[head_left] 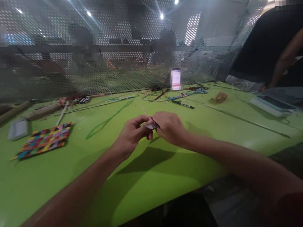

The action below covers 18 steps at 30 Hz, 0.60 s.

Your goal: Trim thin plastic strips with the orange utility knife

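Observation:
My left hand (132, 134) and my right hand (169, 126) meet over the middle of the green table (94, 188). A thin, pale pinkish strip (144, 112) is pinched in the left fingers and sticks up away from me. My right hand is closed around a small knife. Its grey blade (151, 125) points left against the left thumb and fingers, and a bit of orange (179, 119) shows behind the right fist. Most of the handle is hidden in the fist. Whether the blade touches the strip I cannot tell.
A colourful woven square (45, 140) lies left, beside a whitish block (17, 129). Beyond my hands are a green strip loop (107, 119), a black pen (183, 104) and a propped phone (175, 79). Another device (273, 105) lies right, near a person in dark clothes (264, 45).

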Each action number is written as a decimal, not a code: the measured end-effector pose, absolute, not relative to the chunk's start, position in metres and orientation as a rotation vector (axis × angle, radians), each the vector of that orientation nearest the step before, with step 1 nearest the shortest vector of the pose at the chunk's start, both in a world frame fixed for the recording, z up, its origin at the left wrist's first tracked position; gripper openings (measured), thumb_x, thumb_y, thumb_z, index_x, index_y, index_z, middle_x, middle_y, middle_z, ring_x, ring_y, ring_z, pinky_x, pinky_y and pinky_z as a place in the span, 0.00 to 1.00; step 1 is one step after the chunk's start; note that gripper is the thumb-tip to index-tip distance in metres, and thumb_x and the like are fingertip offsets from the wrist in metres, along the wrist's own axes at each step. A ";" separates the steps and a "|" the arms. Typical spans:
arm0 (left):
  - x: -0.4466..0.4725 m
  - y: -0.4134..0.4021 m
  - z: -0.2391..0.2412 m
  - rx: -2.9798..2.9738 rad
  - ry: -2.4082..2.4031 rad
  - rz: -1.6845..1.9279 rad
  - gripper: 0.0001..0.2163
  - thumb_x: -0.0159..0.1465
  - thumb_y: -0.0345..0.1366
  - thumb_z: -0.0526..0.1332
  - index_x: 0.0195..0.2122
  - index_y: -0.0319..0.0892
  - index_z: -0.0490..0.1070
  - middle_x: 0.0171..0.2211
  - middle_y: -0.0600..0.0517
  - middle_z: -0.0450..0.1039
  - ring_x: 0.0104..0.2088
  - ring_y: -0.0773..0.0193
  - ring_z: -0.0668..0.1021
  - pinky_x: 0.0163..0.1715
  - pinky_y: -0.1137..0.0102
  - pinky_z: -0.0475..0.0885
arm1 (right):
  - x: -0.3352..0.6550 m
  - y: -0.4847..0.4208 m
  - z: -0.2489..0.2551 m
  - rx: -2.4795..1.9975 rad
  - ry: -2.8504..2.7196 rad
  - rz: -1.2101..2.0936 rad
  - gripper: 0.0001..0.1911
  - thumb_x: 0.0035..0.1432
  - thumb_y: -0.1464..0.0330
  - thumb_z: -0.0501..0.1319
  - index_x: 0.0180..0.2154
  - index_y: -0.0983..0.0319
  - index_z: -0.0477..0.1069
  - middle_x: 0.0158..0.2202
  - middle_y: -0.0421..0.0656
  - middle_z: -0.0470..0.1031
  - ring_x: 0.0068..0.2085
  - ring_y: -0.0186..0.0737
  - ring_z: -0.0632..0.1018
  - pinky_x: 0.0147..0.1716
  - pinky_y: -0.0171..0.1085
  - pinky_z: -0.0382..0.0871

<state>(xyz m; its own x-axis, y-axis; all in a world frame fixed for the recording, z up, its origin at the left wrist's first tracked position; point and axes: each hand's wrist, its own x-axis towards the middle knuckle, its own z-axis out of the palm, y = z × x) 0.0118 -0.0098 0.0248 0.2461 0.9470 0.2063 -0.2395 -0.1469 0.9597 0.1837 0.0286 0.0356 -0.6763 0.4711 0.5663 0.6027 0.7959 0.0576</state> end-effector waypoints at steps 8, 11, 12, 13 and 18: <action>0.012 -0.008 0.023 1.327 0.789 1.235 0.10 0.61 0.42 0.70 0.33 0.40 0.77 0.26 0.55 0.73 0.23 0.71 0.73 0.27 0.73 0.69 | 0.183 0.027 0.036 -0.806 -2.438 -0.291 0.09 0.64 0.75 0.55 0.31 0.65 0.70 0.28 0.44 0.71 0.30 0.36 0.65 0.31 0.35 0.49; 0.013 -0.007 0.023 1.306 0.776 1.261 0.10 0.59 0.41 0.71 0.31 0.40 0.77 0.25 0.55 0.73 0.22 0.71 0.73 0.26 0.73 0.69 | 0.183 0.026 0.037 -0.817 -2.441 -0.273 0.09 0.64 0.75 0.55 0.32 0.65 0.71 0.28 0.44 0.71 0.30 0.36 0.65 0.31 0.35 0.49; 0.013 -0.007 0.023 1.293 0.762 1.270 0.10 0.58 0.41 0.72 0.31 0.40 0.77 0.25 0.55 0.73 0.22 0.71 0.73 0.26 0.73 0.69 | 0.183 0.026 0.037 -0.819 -2.444 -0.271 0.09 0.64 0.75 0.55 0.32 0.65 0.71 0.28 0.44 0.71 0.31 0.36 0.65 0.31 0.35 0.49; 0.013 -0.007 0.023 1.283 0.753 1.275 0.10 0.58 0.41 0.72 0.31 0.40 0.77 0.24 0.55 0.73 0.22 0.71 0.73 0.25 0.73 0.69 | 0.183 0.026 0.037 -0.820 -2.447 -0.272 0.09 0.64 0.75 0.55 0.32 0.65 0.71 0.28 0.44 0.71 0.31 0.36 0.65 0.31 0.35 0.49; 0.014 -0.007 0.022 1.255 0.763 1.280 0.09 0.57 0.40 0.73 0.32 0.40 0.79 0.24 0.55 0.74 0.21 0.72 0.73 0.25 0.74 0.69 | 0.183 0.026 0.038 -0.855 -2.454 -0.302 0.07 0.62 0.76 0.56 0.33 0.66 0.72 0.28 0.44 0.71 0.30 0.36 0.64 0.31 0.35 0.48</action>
